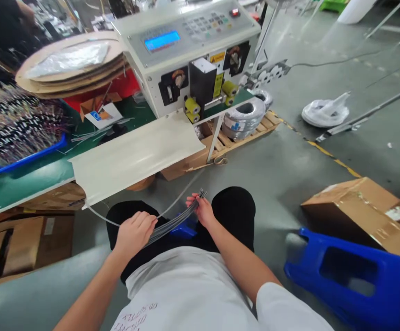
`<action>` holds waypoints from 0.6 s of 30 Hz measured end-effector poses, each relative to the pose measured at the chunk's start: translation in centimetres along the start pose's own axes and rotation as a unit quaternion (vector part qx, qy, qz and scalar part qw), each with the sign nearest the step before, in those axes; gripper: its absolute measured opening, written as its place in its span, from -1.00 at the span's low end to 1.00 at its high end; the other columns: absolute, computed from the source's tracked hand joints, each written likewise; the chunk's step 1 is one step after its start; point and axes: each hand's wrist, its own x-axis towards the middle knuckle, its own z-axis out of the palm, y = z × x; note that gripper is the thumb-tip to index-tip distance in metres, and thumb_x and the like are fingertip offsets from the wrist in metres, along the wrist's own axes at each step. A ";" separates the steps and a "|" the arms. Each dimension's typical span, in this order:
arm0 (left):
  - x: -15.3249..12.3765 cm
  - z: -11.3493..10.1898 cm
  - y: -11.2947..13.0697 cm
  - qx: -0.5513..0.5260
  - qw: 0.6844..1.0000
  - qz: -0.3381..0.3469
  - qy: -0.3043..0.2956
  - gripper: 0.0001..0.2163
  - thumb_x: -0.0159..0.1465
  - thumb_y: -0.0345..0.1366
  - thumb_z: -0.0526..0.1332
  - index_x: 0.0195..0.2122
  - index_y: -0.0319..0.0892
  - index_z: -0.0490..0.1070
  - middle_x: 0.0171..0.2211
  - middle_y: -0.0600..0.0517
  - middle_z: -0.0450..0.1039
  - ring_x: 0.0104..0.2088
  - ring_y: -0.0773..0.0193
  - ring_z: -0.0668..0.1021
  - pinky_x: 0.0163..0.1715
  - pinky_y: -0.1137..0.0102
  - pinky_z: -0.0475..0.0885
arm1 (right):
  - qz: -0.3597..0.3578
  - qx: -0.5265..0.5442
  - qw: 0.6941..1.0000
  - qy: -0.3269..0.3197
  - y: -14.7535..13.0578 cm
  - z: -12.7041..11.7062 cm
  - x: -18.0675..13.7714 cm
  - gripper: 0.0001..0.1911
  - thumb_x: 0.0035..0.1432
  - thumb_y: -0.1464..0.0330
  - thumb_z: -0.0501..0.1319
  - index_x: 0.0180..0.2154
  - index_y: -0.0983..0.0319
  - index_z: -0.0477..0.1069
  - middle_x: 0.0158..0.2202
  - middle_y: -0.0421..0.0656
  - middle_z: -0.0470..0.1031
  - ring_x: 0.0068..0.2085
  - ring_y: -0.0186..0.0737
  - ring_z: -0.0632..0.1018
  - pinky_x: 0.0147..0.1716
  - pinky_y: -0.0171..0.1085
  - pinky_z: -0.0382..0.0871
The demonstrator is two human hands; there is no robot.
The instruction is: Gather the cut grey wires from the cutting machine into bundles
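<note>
A bundle of thin grey cables point(176, 223) lies in a slight curve across my lap. Near its cut ends, my right hand point(202, 210) is closed around it. My left hand point(135, 233) has its fingers closed on a single grey cable point(182, 191), which runs out to both sides, up toward the machine's side and left to the tray edge. The bundle's other end passes by or under my left hand, so I cannot tell whether those fingers hold it too.
Ahead stands a cable-cutting machine point(172, 59) with a lit display and a cream chute point(134, 156). Cable bundles fill a blue tray point(27, 161) at left. Cardboard boxes point(362, 216) and a blue plastic stool point(348, 271) are at right; wrapped coils point(243, 122) rest on a pallet.
</note>
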 end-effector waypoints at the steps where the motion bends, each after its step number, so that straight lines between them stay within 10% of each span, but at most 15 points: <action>1: -0.9 1.0 1.2 -0.009 1.000 -0.008 -0.024 -0.90 0.39 -0.30 0.14 -0.21 -0.13 0.44 -0.35 0.06 0.48 -0.32 0.31 0.49 -0.35 0.40 0.30 | 0.001 0.003 1.000 -0.001 0.1 0.1 0.0 -0.71 0.07 0.20 0.37 -0.22 0.21 0.45 -0.27 -0.07 0.66 -0.32 -0.12 0.67 -0.30 -0.16 0.54; 8: -4.5 5.3 5.0 -0.059 0.989 -0.054 -0.127 -0.80 0.44 -0.29 0.03 -0.20 -0.16 0.45 -0.30 0.01 0.48 -0.27 0.27 0.49 -0.30 0.39 0.34 | 0.003 0.013 1.000 0.021 0.5 -0.1 -0.1 -0.79 0.16 0.28 0.27 -0.17 0.23 0.44 -0.28 -0.08 0.66 -0.29 -0.12 0.68 -0.27 -0.16 0.56; 18: -4.4 3.8 3.5 -0.012 0.974 -0.121 -0.191 -0.70 0.45 -0.14 -0.03 -0.08 -0.08 0.47 -0.22 0.00 0.50 -0.16 0.19 0.49 -0.23 0.34 0.35 | -0.012 0.007 1.000 0.012 1.0 -0.2 0.0 -0.76 0.11 0.21 0.30 -0.23 0.19 0.38 -0.50 -0.29 0.45 -0.46 -0.22 0.58 -0.37 -0.19 0.52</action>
